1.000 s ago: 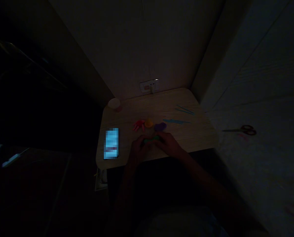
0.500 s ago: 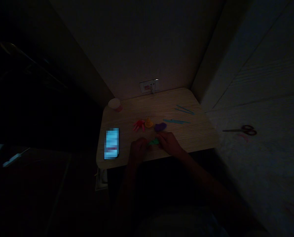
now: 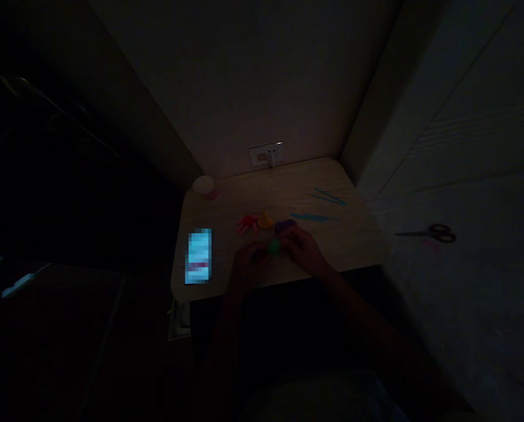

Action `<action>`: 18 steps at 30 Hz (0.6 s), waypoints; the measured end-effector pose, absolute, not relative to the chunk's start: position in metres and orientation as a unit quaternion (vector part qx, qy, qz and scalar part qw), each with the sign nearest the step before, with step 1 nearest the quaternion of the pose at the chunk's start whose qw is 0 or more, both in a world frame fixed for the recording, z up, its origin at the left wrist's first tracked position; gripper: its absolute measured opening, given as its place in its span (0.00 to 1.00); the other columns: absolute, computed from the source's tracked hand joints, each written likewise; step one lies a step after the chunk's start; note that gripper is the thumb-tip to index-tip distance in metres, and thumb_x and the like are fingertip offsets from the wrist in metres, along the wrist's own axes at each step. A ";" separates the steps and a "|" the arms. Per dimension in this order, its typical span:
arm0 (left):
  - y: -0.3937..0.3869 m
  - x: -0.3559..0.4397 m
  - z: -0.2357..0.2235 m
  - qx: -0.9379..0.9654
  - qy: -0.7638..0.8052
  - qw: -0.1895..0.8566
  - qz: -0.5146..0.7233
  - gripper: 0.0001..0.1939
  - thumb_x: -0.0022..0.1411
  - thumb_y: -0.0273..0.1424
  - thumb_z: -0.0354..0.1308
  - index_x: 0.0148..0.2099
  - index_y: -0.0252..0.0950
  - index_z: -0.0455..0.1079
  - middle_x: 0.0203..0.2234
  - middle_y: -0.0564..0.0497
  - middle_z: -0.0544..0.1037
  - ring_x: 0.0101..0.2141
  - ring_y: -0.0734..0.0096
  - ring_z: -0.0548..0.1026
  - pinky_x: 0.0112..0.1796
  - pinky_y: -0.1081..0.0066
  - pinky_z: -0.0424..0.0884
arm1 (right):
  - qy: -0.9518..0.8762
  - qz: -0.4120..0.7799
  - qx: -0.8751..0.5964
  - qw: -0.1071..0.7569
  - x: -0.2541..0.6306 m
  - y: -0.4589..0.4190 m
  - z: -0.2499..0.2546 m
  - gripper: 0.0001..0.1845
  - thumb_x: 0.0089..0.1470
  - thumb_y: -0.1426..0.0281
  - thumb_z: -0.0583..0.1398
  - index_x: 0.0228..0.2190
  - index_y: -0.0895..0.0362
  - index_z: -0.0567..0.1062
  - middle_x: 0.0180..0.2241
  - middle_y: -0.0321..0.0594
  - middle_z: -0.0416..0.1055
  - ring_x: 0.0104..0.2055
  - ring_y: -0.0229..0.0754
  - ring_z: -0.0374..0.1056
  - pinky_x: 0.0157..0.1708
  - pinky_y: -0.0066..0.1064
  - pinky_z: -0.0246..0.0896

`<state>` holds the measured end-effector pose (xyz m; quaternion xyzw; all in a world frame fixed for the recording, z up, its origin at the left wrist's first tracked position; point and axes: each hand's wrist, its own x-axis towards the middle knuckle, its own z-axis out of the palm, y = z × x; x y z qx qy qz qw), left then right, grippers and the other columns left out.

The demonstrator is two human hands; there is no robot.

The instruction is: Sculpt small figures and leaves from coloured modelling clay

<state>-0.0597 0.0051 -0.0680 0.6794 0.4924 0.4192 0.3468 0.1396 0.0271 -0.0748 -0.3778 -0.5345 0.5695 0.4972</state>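
Note:
Between my two hands, just above the front of the small wooden table, is a lump of green modelling clay. My left hand is closed on its left side, and my right hand pinches it from the right. Just beyond the hands lies a purple clay piece, partly covered by my right hand. Left of it stand an orange cone-like clay shape and a red and pink clay piece with finger-like strips. The dim light hides the fingertips.
A lit phone lies at the table's left, with a pale cup behind it. Blue modelling tools and blue tweezers lie to the right. Beyond the table's right edge are scissors. A wall socket holds a plug.
The green clay looks rounder and sits slightly higher between my hands. My right hand has shifted a little away from me and now covers part of the purple piece.

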 end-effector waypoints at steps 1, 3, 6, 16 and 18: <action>0.004 -0.059 -0.068 0.675 0.499 0.354 0.413 0.08 0.60 0.33 0.67 0.42 0.37 0.78 0.35 0.48 0.82 0.36 0.64 0.80 0.40 0.67 0.76 | -0.550 0.553 -0.389 0.490 0.139 0.027 -0.075 0.17 0.58 0.52 0.66 0.36 0.52 0.76 0.28 0.35 0.75 0.28 0.40 0.72 0.30 0.31 0.67; 0.003 -0.058 -0.067 0.664 0.502 0.362 0.419 0.10 0.58 0.32 0.68 0.43 0.37 0.76 0.35 0.49 0.82 0.36 0.65 0.80 0.40 0.68 0.76 | -0.596 0.502 -0.406 0.477 0.138 0.027 -0.072 0.15 0.58 0.54 0.67 0.33 0.53 0.78 0.29 0.37 0.77 0.30 0.41 0.72 0.33 0.33 0.67; 0.004 -0.057 -0.064 0.647 0.490 0.373 0.449 0.15 0.57 0.33 0.69 0.47 0.38 0.75 0.39 0.49 0.82 0.40 0.64 0.81 0.43 0.68 0.77 | -0.670 0.427 -0.387 0.467 0.137 0.027 -0.066 0.13 0.62 0.58 0.66 0.31 0.53 0.81 0.34 0.41 0.80 0.38 0.45 0.75 0.41 0.37 0.68; 0.001 -0.057 -0.053 0.620 0.530 0.397 0.421 0.10 0.63 0.39 0.63 0.39 0.37 0.74 0.29 0.53 0.81 0.30 0.68 0.77 0.32 0.73 0.71 | -0.781 0.356 -0.390 0.334 0.141 0.022 -0.060 0.18 0.62 0.54 0.66 0.40 0.56 0.83 0.34 0.41 0.80 0.34 0.43 0.72 0.35 0.32 0.60; 0.001 -0.058 -0.051 0.634 0.533 0.387 0.406 0.12 0.65 0.40 0.60 0.34 0.38 0.72 0.24 0.55 0.78 0.27 0.70 0.74 0.29 0.73 0.68 | -0.789 0.357 -0.376 0.329 0.141 0.021 -0.059 0.19 0.66 0.54 0.62 0.35 0.56 0.83 0.32 0.40 0.79 0.33 0.42 0.71 0.36 0.31 0.58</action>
